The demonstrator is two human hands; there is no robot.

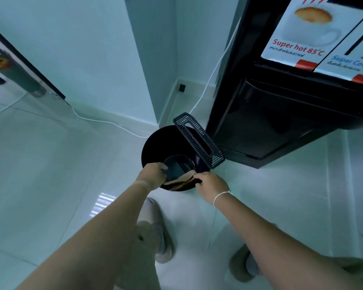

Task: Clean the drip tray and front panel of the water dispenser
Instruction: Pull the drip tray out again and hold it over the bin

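A black water dispenser (281,114) stands at the right, with hot and cool labels on its front panel (314,34). A round black bucket (155,143) sits on the floor in front of it. The slotted black drip tray grille (198,139) lies tilted across the bucket's rim. My left hand (153,172) and my right hand (212,183) both grip a brown cloth (180,182) stretched between them over the bucket's near edge. Inside the bucket, a dark pool or bowl shape (177,166) shows behind the cloth.
A white cable (105,122) runs along the pale tiled floor and up the wall corner behind the dispenser. A glass door with a black frame (29,68) stands at the left. My feet in light shoes (161,233) are below the bucket.
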